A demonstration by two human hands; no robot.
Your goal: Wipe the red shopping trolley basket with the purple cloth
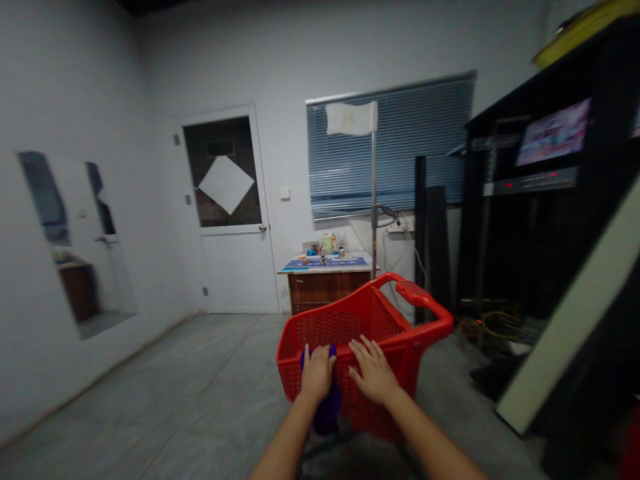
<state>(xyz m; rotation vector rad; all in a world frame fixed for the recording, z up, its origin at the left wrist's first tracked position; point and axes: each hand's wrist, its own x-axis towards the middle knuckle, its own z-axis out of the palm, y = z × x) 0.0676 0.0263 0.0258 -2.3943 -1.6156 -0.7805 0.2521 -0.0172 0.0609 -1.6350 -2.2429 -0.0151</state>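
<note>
Okay, so the cart (345, 327) stands just ahead on the floor (220, 393), basket mouth up, its handle (425, 310) off to the right and the counter (325, 263) behind. Over the near rim lies the cloth (327, 410), purple, its tail hanging down the outer wall. And the left hand (317, 373) is curled over it, fabric bunched underneath; whether the thumb pinches it, I can't tell. Look at the right hand (374, 370): fingers spread, nothing gripped, set at the rim just beside; how hard it presses doesn't show. Good form here, I'd say, is the left hand bearing the cloth snugly against the plastic while the right hand braces the rim, because a light cart could well shift under a push. That loose tail looks worth gathering up too; it might catch in the lattice holes.
</note>
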